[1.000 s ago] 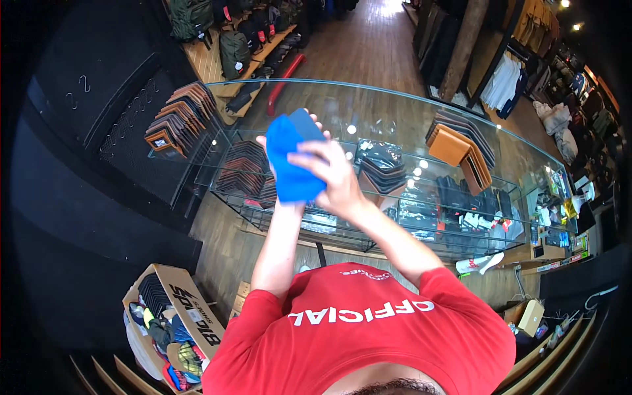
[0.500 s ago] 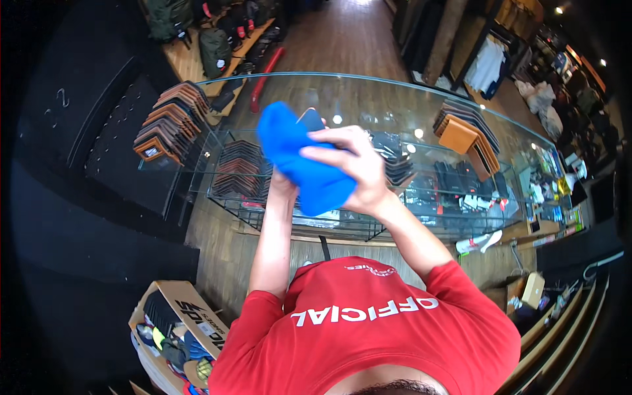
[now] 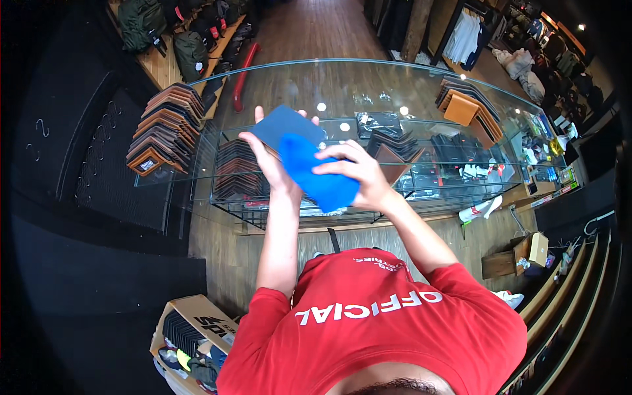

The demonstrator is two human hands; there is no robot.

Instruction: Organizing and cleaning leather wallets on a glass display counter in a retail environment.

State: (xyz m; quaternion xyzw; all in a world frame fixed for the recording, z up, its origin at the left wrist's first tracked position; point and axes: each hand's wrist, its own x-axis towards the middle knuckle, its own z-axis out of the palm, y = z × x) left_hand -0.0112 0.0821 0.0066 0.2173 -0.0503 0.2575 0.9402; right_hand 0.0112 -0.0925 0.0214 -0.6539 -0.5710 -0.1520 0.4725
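On the palm of my left hand [image 3: 275,170] lies a dark, flat wallet [image 3: 282,125], its fingers and thumb showing round the edges. My right hand [image 3: 366,176] grips a bright blue cloth [image 3: 315,176], with the fingers bent over its right side. The cloth overlaps the wallet's near right part and hides where the two meet. Both hands are above a glass display case [image 3: 263,68].
Rows of folded wallets stand on the glass at the left [image 3: 168,125] and right [image 3: 484,108], with more wallets [image 3: 240,168] inside the case. A cardboard box [image 3: 197,316] is at my lower left. Backpacks [image 3: 141,26] fill a bench beyond.
The blue cloth has shifted right and down across the wallet, uncovering most of its dark face. My left hand's fingers have spread into view beneath it. The whole view has shifted slightly.
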